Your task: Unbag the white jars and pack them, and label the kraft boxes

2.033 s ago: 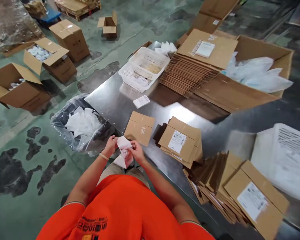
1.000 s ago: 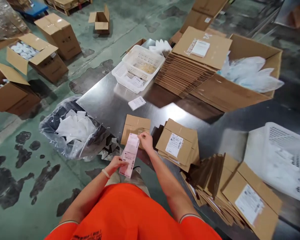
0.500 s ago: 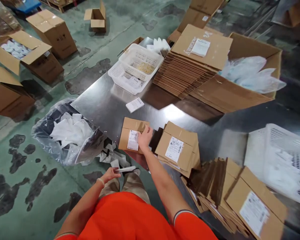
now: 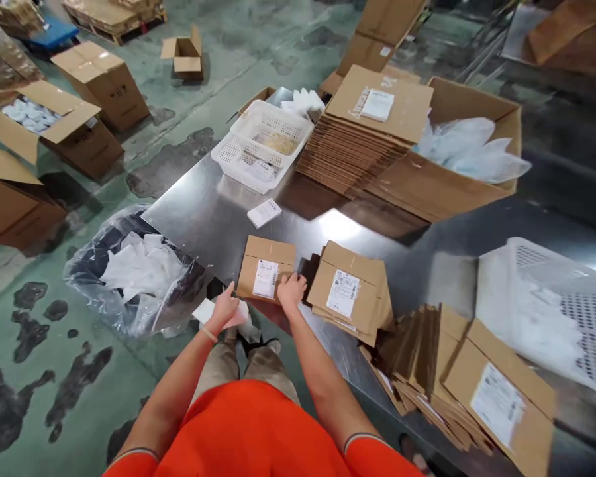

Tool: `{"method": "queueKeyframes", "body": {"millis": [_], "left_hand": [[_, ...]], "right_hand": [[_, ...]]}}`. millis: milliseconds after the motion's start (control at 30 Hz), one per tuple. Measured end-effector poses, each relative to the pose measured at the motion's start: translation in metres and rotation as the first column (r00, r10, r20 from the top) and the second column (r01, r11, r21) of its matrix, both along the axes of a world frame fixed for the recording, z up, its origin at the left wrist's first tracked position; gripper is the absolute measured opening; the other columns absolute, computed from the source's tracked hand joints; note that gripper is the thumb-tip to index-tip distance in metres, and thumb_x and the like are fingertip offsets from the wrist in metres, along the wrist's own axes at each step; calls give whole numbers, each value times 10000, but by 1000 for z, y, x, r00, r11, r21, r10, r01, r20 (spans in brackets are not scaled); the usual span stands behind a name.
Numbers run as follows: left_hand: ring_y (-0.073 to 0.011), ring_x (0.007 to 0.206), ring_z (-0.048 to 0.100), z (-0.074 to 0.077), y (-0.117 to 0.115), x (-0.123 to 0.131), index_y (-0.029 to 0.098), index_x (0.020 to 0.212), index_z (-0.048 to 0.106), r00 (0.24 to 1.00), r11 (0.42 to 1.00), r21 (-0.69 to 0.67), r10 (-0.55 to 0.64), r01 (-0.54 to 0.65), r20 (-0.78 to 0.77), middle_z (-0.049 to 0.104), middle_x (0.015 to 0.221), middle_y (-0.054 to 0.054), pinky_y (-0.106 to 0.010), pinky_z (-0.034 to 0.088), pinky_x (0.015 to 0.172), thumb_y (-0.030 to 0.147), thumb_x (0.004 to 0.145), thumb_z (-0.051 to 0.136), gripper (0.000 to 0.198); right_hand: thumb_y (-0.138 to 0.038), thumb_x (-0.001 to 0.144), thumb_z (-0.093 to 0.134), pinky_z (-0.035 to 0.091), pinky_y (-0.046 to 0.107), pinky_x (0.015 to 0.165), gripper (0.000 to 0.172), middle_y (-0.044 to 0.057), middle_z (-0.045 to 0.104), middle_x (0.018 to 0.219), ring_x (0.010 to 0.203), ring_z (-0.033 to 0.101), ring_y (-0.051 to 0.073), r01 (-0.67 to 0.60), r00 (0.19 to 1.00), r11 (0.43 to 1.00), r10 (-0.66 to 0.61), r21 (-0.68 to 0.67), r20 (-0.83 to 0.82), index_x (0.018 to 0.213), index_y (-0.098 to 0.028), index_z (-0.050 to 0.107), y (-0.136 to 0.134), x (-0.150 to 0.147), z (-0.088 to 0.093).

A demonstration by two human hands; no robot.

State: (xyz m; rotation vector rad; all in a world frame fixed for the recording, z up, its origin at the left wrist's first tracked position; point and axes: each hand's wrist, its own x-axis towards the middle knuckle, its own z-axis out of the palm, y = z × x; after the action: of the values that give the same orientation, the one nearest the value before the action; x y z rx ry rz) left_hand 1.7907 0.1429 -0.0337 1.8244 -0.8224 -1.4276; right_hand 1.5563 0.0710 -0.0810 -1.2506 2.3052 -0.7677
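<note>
Cardboard mailer (image 4: 264,262) lying at the worktop's (image 4: 198,212) near edge, white label (image 4: 265,279) already sitting on top, right hand (image 4: 292,293) resting open on its corner, left hand (image 4: 224,310) touching white paper (image 4: 203,311) past the edge, hold there unclear, labelled mailer stack (image 4: 350,291) standing just right, bare steel extending behind.
</note>
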Motion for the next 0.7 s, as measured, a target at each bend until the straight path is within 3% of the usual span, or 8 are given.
{"method": "queueKeyframes", "body": {"millis": [100,200,333,467,567,700], "left_hand": [[-261,913,705,2,-23,-20,195,1098,839,999,999,-21,32,-32,12,813,882,-75,-301,525,849,14,595,734,545],[-270,957,707,2,-26,-22,201,1055,837,999,998,-42,38,-38,8,814,897,-74,-312,522,883,-13,592,719,523],[-212,802,667,6,-17,-16,180,1180,822,998,999,-29,-42,43,46,807,872,-43,-309,545,854,38,644,720,564],[-147,639,566,12,-10,-15,168,1220,802,999,998,-30,-47,46,-16,771,798,-8,-282,540,733,144,685,769,536],[-129,605,539,20,-2,-10,155,1129,798,985,998,-62,-3,-7,-172,715,732,7,-274,524,667,268,671,857,475],[-175,702,641,34,17,7,143,917,772,943,998,-61,-20,0,-332,721,791,-47,-289,534,666,409,589,965,464]], "right_hand": [[-307,935,545,456,610,1045,436,280,591,1375,1308,512,458,74,997,996,-76,50,33,1308,-145,705,2,4,2],[-331,938,559,439,611,1065,448,280,553,1435,1334,496,463,68,997,998,-69,16,19,1324,-148,693,4,13,5],[-347,940,553,456,557,1051,521,289,620,1324,1276,546,437,39,999,995,-36,-92,30,1395,-107,632,5,19,16],[-356,908,535,516,460,943,470,193,710,1153,1086,647,349,85,990,990,-71,-115,124,1325,-165,636,1,12,32],[-349,913,479,522,436,932,422,136,738,1088,1003,672,300,123,985,978,-99,-168,143,1261,-191,658,0,-30,51],[-370,924,503,513,473,976,460,176,747,1115,1039,680,316,229,973,952,-227,-203,32,1283,-149,686,13,-129,90]]}}
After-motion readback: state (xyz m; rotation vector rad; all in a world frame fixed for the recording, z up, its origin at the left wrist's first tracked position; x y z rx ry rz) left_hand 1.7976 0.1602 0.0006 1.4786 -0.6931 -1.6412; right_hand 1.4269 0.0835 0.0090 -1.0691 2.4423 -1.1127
